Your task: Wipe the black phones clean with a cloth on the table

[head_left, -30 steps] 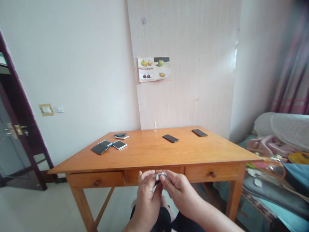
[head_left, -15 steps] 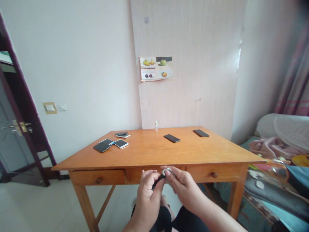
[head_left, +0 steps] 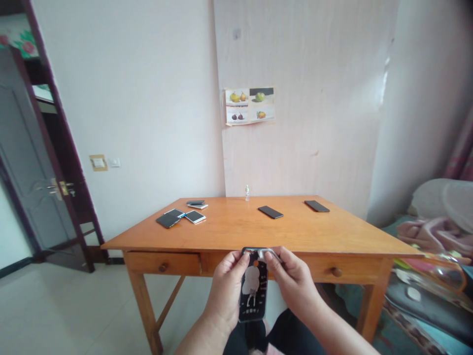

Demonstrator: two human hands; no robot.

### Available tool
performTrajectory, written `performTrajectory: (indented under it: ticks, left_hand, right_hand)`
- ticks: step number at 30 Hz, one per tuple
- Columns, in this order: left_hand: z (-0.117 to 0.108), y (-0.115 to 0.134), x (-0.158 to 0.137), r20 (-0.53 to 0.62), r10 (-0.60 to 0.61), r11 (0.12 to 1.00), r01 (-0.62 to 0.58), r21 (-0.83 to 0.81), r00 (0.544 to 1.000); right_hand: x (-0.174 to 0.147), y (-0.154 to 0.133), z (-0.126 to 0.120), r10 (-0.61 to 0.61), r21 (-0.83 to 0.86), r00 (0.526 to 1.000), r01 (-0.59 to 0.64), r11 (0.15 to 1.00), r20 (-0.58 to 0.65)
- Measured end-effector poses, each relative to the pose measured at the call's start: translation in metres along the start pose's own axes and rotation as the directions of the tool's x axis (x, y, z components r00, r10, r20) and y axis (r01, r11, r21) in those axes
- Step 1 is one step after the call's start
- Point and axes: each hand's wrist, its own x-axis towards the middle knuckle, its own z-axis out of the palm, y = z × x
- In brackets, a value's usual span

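A black phone case point(head_left: 252, 281) with a clear rim, a white figure and pale lettering is held upright in front of my lap, its printed side towards me. I cannot tell whether a phone is inside. My left hand point(head_left: 226, 291) is closed on its left edge, thumb near the top corner. My right hand point(head_left: 291, 276) pinches at the upper right corner, where a small whitish, partly clear piece shows under the thumb. Whether that piece belongs to the case is unclear. The fingers behind are hidden.
A wooden table point(head_left: 229, 236) with drawers stands beyond my hands. Several phones and flat devices lie at its left, including a white-edged device point(head_left: 195, 217). Two dark phones, a nearer phone point(head_left: 270, 212) and a farther phone point(head_left: 317, 206), lie right of a small bottle point(head_left: 247, 193).
The case has turned from edge-on, mostly hidden in my hands, to showing its printed face. My hands have spread slightly apart, and my view has swung a little left.
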Motion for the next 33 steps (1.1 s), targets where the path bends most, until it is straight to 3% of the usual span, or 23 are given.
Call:
performTrajectory:
  ticks: [6,12,17,19,21,25,28,31,33]
  left_hand:
    - [0.005,0.003,-0.005,0.057,-0.011,0.998,0.015,-0.065,0.998]
    - [0.007,0.005,-0.011,0.082,0.028,0.998,-0.023,-0.063,0.996]
    - [0.003,0.007,-0.013,0.051,0.04,0.997,-0.036,-0.074,0.998]
    - [0.002,0.008,-0.014,0.046,0.031,0.993,-0.025,-0.113,0.998]
    - [0.002,0.01,-0.014,0.033,0.015,0.988,-0.01,-0.155,0.999]
    - [0.003,0.018,-0.017,0.034,0.011,0.98,-0.004,-0.197,0.999]
    - [0.0,0.022,-0.017,0.022,0.004,0.976,0.0,-0.22,1.0]
    - [-0.003,0.022,-0.016,0.014,-0.001,0.972,0.005,-0.235,1.0]
    - [-0.005,0.022,-0.015,0.02,0.005,0.973,-0.001,-0.23,1.0]
  right_hand:
    - [0.009,0.011,0.006,0.027,-0.128,0.987,-0.047,0.991,-0.156]
    - [0.003,-0.01,0.017,0.005,-0.125,0.999,-0.011,0.992,-0.044]
    - [0.007,-0.001,0.015,0.045,-0.08,0.987,-0.058,0.995,-0.154]
    - [0.007,0.003,0.017,0.059,-0.076,0.988,-0.07,0.995,-0.142]
    - [0.005,0.005,0.02,0.039,-0.105,0.991,-0.053,0.993,-0.127]
    - [0.006,0.005,0.025,0.009,-0.156,0.976,-0.044,0.987,-0.218]
    - [0.008,0.003,0.027,0.059,-0.07,0.988,-0.069,0.995,-0.144]
    - [0.006,0.0,0.031,0.026,-0.006,0.999,-0.026,1.0,-0.025]
    - [0.006,-0.004,0.034,0.02,0.0,1.0,-0.02,1.0,-0.017]
